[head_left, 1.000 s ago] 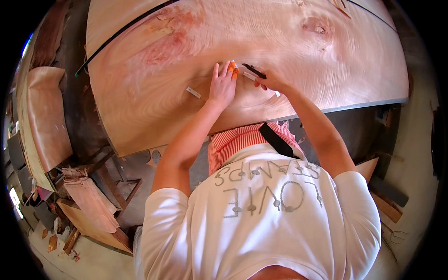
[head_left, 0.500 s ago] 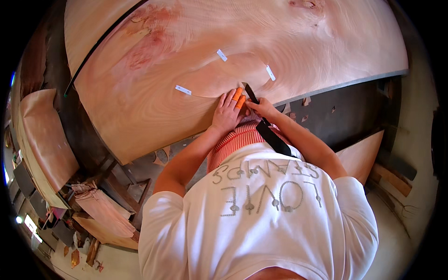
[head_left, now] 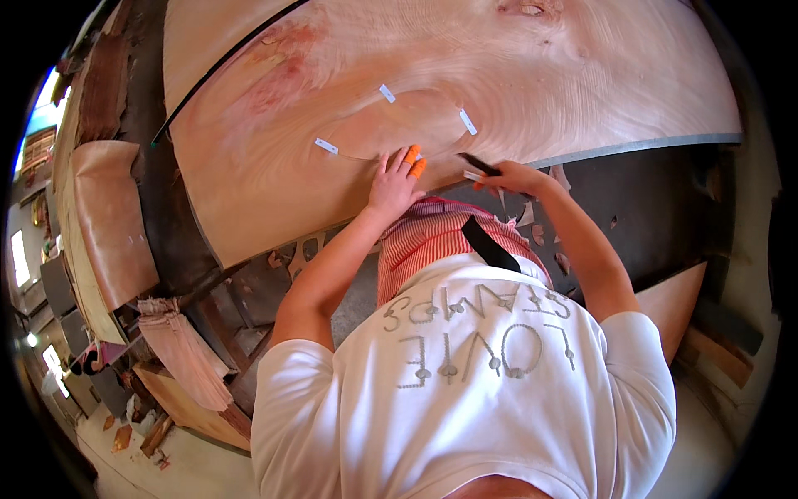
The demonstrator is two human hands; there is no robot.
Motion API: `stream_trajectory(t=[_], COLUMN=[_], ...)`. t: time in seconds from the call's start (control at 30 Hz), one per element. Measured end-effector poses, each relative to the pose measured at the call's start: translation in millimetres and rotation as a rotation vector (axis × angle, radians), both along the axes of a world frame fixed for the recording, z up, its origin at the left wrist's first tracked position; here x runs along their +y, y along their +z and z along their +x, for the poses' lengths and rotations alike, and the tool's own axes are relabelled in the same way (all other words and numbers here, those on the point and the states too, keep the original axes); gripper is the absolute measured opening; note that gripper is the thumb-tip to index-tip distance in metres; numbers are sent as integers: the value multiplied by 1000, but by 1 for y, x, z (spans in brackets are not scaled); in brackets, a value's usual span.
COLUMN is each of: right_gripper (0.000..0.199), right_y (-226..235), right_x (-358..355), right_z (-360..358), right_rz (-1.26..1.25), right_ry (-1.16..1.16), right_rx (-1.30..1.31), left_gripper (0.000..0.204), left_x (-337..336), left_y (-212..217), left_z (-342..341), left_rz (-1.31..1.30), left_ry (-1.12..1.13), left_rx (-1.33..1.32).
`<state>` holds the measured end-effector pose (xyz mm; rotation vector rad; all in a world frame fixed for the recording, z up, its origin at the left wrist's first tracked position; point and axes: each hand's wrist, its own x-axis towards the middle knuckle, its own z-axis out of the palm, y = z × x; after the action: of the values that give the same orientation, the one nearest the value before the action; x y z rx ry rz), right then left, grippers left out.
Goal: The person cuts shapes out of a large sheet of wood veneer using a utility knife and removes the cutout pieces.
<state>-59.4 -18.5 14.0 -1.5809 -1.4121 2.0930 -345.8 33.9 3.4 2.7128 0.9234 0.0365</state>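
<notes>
A large pale wood veneer sheet with swirling grain and a reddish patch lies before me. An oval patch shows in it, with three short white tape strips across its outline. My left hand rests on the sheet at the patch's near edge, fingers spread, orange covers on two of them. A bit of white shows beside these fingertips. To its right, at the sheet's near edge, my right hand is closed around a dark, narrow knife-like blade. A small white strip shows by its fingers.
A dark surface with veneer scraps lies under the sheet's right side. A black strip crosses the sheet at upper left. A curved veneer piece and a pink cloth-like bundle are at left. Boards lean at lower right.
My right hand has drawn away to the right with the dark blade, leaving a gap between the hands. My left hand stays on the sheet, its fingers more spread. The whole view has shifted slightly.
</notes>
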Motion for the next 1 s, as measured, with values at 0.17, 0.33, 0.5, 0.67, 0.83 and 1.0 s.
stream_trajectory(t=[0.17,0.33,0.5,0.67,0.83,1.0], right_gripper=[33,27,32,25,19,34], right_y=[47,53,39,48,-35,-23], right_x=[-128,-237,-267,-269,-285,-157], right_z=[73,106,118,125,157,167], right_rz=[-429,-730,-496,-437,25,256], right_ry=[-460,-463,-224,-516,-730,-1243], right_rx=[350,197,-174,-155,-269,-175], left_gripper=[28,31,40,29,24,23], left_x=[-61,-92,-70,-57,-18,-4], left_y=[-42,-38,-50,-50,26,65], left_z=[-15,-12,-22,-47,-28,-18], left_rz=[-515,-1339,-1430,-1653,-1176,-1086], left_ry=[795,1717,1788,1536,1425,1321], left_rx=[-808,-1621,-1908,-1692,-1516,-1514])
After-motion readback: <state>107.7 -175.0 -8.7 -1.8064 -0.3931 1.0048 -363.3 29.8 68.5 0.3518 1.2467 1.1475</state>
